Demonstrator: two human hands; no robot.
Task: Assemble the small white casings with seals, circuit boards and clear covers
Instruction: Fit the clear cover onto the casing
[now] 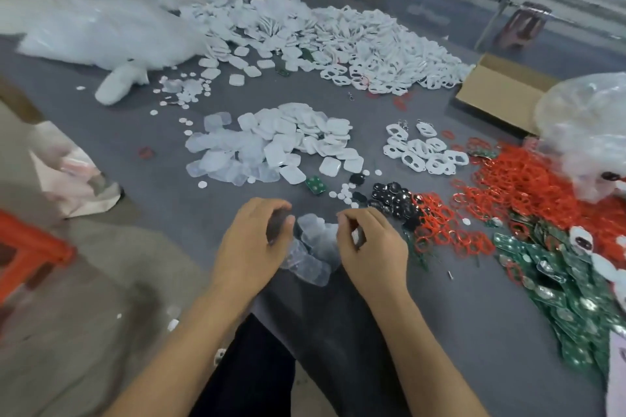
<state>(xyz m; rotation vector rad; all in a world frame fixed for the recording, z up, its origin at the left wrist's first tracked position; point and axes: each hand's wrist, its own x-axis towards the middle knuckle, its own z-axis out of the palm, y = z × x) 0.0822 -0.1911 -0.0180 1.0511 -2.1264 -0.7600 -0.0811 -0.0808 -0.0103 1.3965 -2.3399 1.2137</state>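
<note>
Both hands — left hand (252,240), right hand (371,244) — curl, perhaps pinching, beside clear covers (313,247).

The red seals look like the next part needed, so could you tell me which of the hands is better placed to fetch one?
Probably the right hand: the red seals lie just beside it; the left hand would cross over.

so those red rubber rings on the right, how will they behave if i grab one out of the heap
The red rings look thin and open, so probably floppy and very light. They lie interlocked in a tangle, so one may drag its neighbours along. Being flat loops, they seem unlikely to roll.
</note>
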